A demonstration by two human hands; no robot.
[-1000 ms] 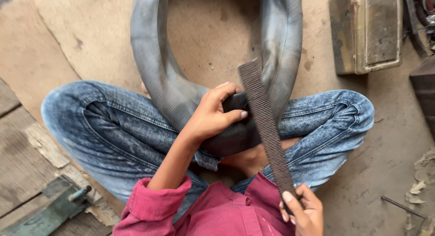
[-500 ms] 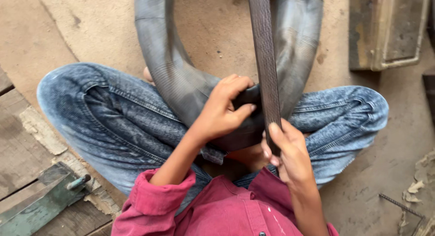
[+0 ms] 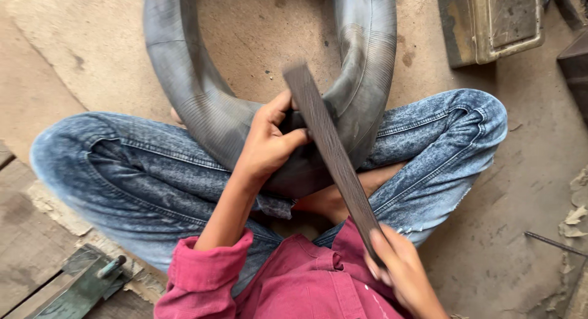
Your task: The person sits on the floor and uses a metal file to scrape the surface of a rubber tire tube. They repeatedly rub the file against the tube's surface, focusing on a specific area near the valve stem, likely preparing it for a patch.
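The left hand [image 3: 269, 144] pinched the inner tube [image 3: 202, 111] while the right hand [image 3: 401, 270], fingers closed around it, held the flat file [image 3: 331, 153]; filing seemed unfinished.

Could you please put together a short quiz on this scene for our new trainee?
1. True or false: the left hand presses on the black rubber inner tube.
2. Which hand holds the long flat file? A) left B) right C) both
3. Fill in: the tube lies across the person's crossed ____.

Key:
1. True; its fingers pinch the tube at its lowest bend.
2. B; the right hand grips the file's near end.
3. Legs, in blue jeans.
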